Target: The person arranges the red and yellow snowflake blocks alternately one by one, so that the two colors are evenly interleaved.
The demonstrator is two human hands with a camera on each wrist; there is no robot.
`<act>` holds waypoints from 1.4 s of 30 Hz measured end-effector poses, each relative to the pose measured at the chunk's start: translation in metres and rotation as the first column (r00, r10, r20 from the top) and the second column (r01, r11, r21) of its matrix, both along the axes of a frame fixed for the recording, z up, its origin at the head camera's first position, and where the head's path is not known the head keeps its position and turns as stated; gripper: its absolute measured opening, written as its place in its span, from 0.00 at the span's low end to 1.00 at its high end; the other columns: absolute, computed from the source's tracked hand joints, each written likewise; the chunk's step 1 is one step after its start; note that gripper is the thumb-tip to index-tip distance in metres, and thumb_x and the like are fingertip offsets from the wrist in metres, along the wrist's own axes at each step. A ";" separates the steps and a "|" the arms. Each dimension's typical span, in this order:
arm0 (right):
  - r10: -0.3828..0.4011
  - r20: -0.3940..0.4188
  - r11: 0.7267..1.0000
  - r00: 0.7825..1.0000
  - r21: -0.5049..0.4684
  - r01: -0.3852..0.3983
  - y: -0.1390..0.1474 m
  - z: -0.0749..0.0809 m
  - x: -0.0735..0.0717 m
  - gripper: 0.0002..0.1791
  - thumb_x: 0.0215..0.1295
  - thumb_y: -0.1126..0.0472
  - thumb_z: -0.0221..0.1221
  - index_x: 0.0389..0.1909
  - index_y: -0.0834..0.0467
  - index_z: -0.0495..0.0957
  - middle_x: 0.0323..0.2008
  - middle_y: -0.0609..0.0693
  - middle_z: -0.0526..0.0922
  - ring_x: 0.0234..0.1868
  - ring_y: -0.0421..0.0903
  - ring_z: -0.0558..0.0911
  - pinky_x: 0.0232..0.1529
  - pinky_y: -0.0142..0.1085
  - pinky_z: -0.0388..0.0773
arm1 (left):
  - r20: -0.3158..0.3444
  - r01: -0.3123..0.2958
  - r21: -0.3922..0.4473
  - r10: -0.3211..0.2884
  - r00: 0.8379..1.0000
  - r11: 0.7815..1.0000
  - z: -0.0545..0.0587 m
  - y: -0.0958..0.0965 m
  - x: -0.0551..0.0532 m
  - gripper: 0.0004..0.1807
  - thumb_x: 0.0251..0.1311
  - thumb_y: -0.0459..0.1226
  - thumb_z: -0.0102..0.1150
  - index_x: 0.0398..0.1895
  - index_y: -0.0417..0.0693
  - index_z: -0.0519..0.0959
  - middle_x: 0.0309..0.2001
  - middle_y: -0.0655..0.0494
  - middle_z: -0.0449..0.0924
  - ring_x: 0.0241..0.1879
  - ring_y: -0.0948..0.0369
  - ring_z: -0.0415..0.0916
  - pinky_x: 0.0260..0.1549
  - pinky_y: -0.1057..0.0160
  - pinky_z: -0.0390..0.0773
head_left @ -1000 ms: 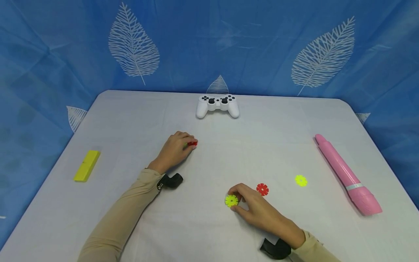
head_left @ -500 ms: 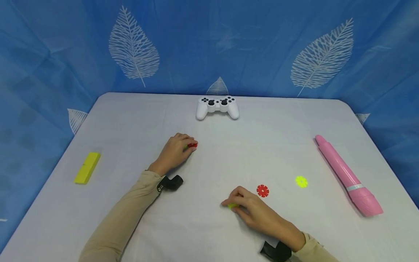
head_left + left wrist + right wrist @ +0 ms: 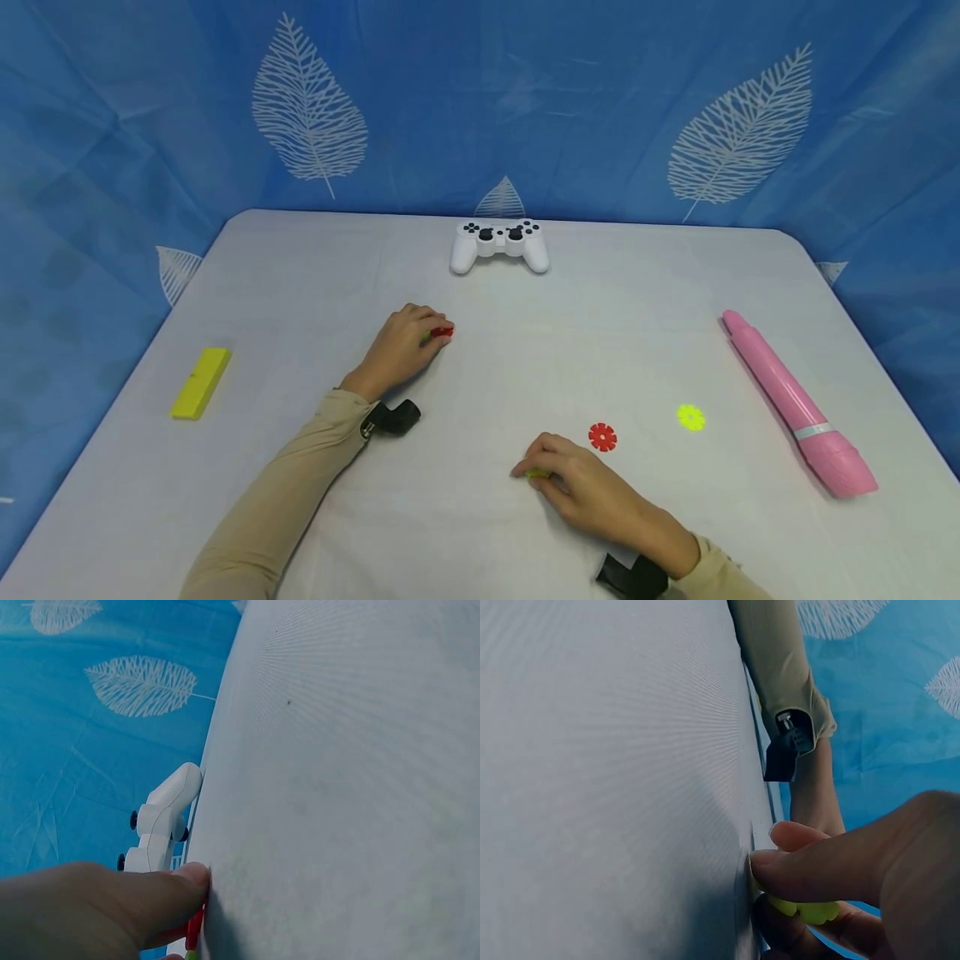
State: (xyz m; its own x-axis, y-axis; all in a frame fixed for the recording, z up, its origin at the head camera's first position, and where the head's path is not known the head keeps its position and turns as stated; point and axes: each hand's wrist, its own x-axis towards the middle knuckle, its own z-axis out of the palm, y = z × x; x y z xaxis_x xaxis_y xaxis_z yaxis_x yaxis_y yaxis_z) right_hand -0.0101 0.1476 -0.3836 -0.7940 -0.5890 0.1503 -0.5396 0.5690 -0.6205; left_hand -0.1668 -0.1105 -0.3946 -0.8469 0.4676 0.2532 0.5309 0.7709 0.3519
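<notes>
A yellow notched disc (image 3: 817, 911) is pinched in the right hand (image 3: 588, 492), near and slightly right of centre on a white worktop (image 3: 450, 533); that grip is nearly closed, thumb against fingers. Farther and to the left, the left hand (image 3: 401, 346) holds a red piece (image 3: 442, 332) and a bit of green (image 3: 426, 337), its grip likewise narrowed to a pinch. Just beyond the right hand lies a red disc (image 3: 602, 437); farther right, another yellow disc (image 3: 691, 417), then a long pink object (image 3: 787, 404). A yellow block (image 3: 200, 383) lies far left; a white game controller (image 3: 499, 243) sits at the far edge, before a blue leaf-patterned backdrop (image 3: 517, 100).
</notes>
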 end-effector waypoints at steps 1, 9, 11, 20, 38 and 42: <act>-0.004 0.015 1.000 1.000 -0.003 0.004 0.000 0.000 0.000 0.11 0.54 0.68 0.60 0.35 0.50 0.81 0.34 0.37 0.75 0.37 0.31 0.74 0.37 0.24 0.73 | -0.002 0.002 0.001 -0.002 1.000 1.000 0.000 0.000 0.000 0.12 0.55 0.40 0.60 0.42 0.48 0.82 0.44 0.51 0.81 0.46 0.53 0.74 0.45 0.53 0.72; -0.074 0.062 0.997 0.995 -0.019 0.075 0.001 0.001 -0.003 0.12 0.53 0.67 0.61 0.37 0.50 0.81 0.36 0.37 0.78 0.37 0.32 0.75 0.37 0.26 0.74 | 0.011 -0.004 -0.005 0.004 1.000 1.000 0.000 0.001 0.000 0.13 0.56 0.40 0.59 0.43 0.47 0.81 0.44 0.51 0.80 0.47 0.53 0.73 0.46 0.53 0.72; -0.103 0.073 0.994 0.992 -0.020 0.105 0.001 0.001 -0.003 0.13 0.52 0.68 0.62 0.37 0.50 0.81 0.36 0.37 0.79 0.36 0.32 0.74 0.36 0.26 0.74 | 0.014 -0.005 -0.004 0.005 1.000 1.000 0.001 0.000 0.000 0.13 0.56 0.40 0.59 0.43 0.47 0.81 0.44 0.51 0.80 0.47 0.53 0.73 0.46 0.53 0.72; -0.152 0.115 0.986 0.982 -0.046 0.158 -0.002 0.005 -0.007 0.17 0.51 0.71 0.62 0.42 0.52 0.79 0.37 0.40 0.79 0.29 0.31 0.69 0.30 0.25 0.70 | 0.011 -0.013 -0.002 0.013 1.000 1.000 0.002 0.000 0.001 0.12 0.55 0.40 0.60 0.42 0.47 0.82 0.44 0.51 0.80 0.46 0.53 0.73 0.45 0.54 0.72; -0.312 0.013 0.946 0.950 -0.089 0.311 -0.038 0.017 -0.076 0.17 0.49 0.73 0.60 0.43 0.60 0.78 0.30 0.50 0.81 0.27 0.39 0.74 0.29 0.30 0.73 | -0.022 -0.008 0.012 0.008 1.000 1.000 0.002 0.000 0.004 0.12 0.55 0.39 0.60 0.41 0.46 0.82 0.42 0.51 0.80 0.45 0.54 0.74 0.45 0.54 0.73; -0.344 0.006 0.937 0.939 -0.069 0.343 -0.049 0.013 -0.099 0.16 0.51 0.74 0.58 0.43 0.61 0.78 0.34 0.53 0.82 0.30 0.43 0.78 0.33 0.34 0.75 | -0.018 -0.007 0.010 0.007 1.000 1.000 0.000 0.001 0.004 0.12 0.55 0.39 0.60 0.41 0.47 0.82 0.43 0.51 0.80 0.45 0.54 0.74 0.45 0.54 0.72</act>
